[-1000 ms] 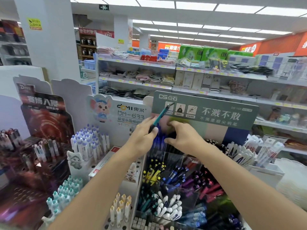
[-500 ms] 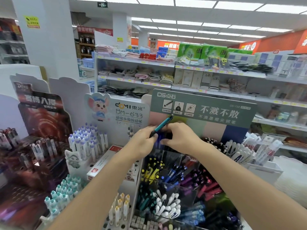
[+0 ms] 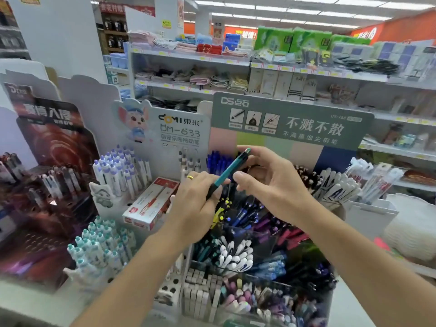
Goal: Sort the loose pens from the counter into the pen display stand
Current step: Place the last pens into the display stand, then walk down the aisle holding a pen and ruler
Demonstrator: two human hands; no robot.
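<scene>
Pen (image 3: 228, 173): teal, tilted above the display stand (image 3: 259, 234) | left hand (image 3: 198, 204) pinches its dark lower end; right hand (image 3: 271, 182) fingers spread, touching the top | likely light, stiff, smooth plastic; best held mid-barrel.

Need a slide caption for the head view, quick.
Left hand holds a teal pen above the pen display stand; right hand touches its top.
</scene>
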